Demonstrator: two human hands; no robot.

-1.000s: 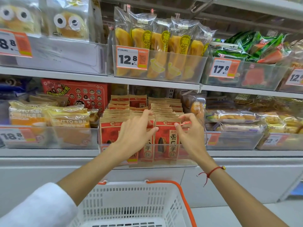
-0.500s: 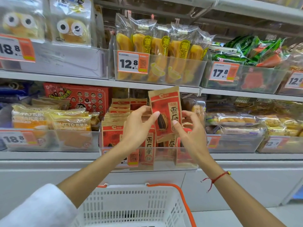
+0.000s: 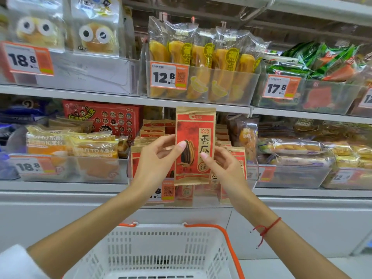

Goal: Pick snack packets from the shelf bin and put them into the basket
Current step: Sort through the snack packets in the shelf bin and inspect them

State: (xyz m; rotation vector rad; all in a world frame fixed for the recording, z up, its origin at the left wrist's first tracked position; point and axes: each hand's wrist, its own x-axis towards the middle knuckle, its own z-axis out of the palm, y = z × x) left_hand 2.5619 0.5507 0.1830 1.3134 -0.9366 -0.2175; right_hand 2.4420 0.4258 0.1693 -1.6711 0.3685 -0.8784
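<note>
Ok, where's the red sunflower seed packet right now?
Head view, centre: the sunflower seed packet is held upright between left hand and right hand, above the bin and white basket.

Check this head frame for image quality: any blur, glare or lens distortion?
Head view: even shop lighting, no hard shadows; the held packet and both hands are sharp; the frame edges look softer; shelf rails bow from the wide-angle lens; mild glare on the clear bin fronts.

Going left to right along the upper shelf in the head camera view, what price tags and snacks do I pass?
18.8 tag → googly-eyed buns → 12.8 tag → yellow cake sticks → 17.8 tag → green packets.
</note>
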